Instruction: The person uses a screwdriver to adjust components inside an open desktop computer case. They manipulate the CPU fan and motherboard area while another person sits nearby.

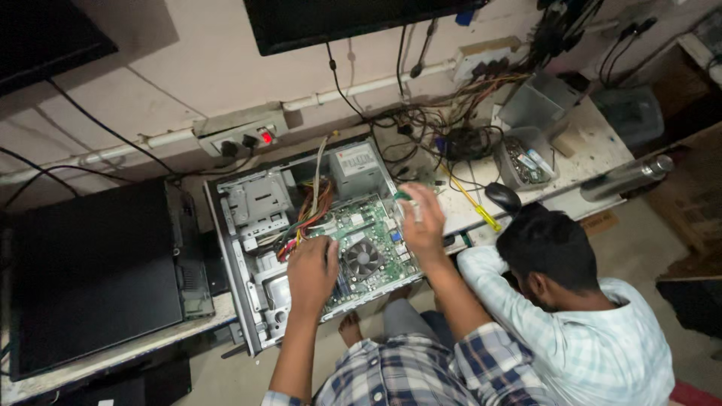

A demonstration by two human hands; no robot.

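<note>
Computer case (pixel 259 248), lid off, lies on its side beneath both hands. Left hand (pixel 312 272) rests curled beside the cooling fan (pixel 363 257); right hand (pixel 421 222) hovers blurred, grip unclear, near a yellow screwdriver (pixel 474 203).

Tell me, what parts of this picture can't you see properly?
- Right hand: motion-blurred in the head view, so whether it grips anything is unclear.
- Motherboard under the left hand: hidden by that hand.
- Contents of the plastic tub: too small to identify.
- Black monitor: cut off by the top edge.
</note>
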